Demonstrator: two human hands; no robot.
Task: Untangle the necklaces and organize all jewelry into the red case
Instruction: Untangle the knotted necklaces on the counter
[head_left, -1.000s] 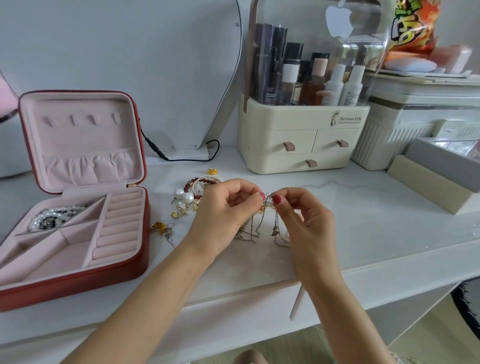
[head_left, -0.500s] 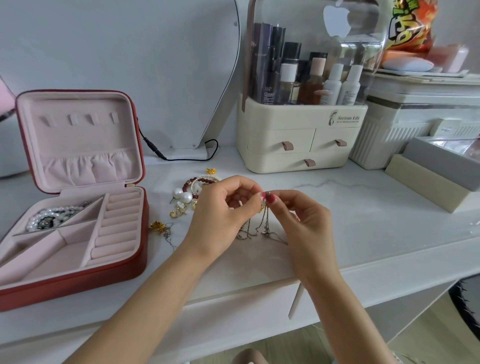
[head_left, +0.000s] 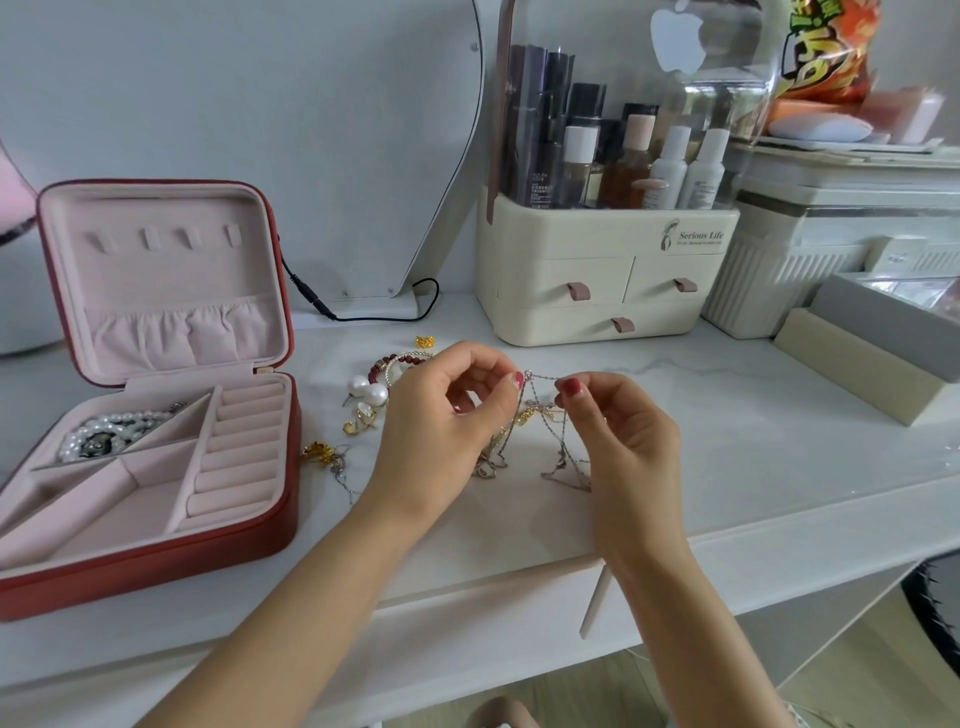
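Both hands pinch the same fine silver chain: the left hand (head_left: 447, 415) closes thumb and forefinger on it at one end of a short taut span, and the right hand (head_left: 618, 431) nips the other end, a small gap between them. From that span the tangled necklaces (head_left: 535, 441) hang in loops down to the white tabletop (head_left: 779, 467), where their lower ends pool beside the right palm; a small gold pendant sits in the knot just below the span.

To do this step well, I judge the pull should stay gentle and sideways, so a loop opens rather than the knot tightening; letting the hanging strands rest on the surface takes weight off it.

Farther left, loose pieces lie on the table: gold earrings (head_left: 322, 452), pearl earrings (head_left: 369, 389) and a red bead bracelet (head_left: 400, 361) partly behind the left hand. Beyond them the red case (head_left: 156, 556) stands open, a pearl necklace (head_left: 104, 431) already in its rear compartment, the other sections bare. At the back stands a cream cosmetics organizer (head_left: 597, 280).
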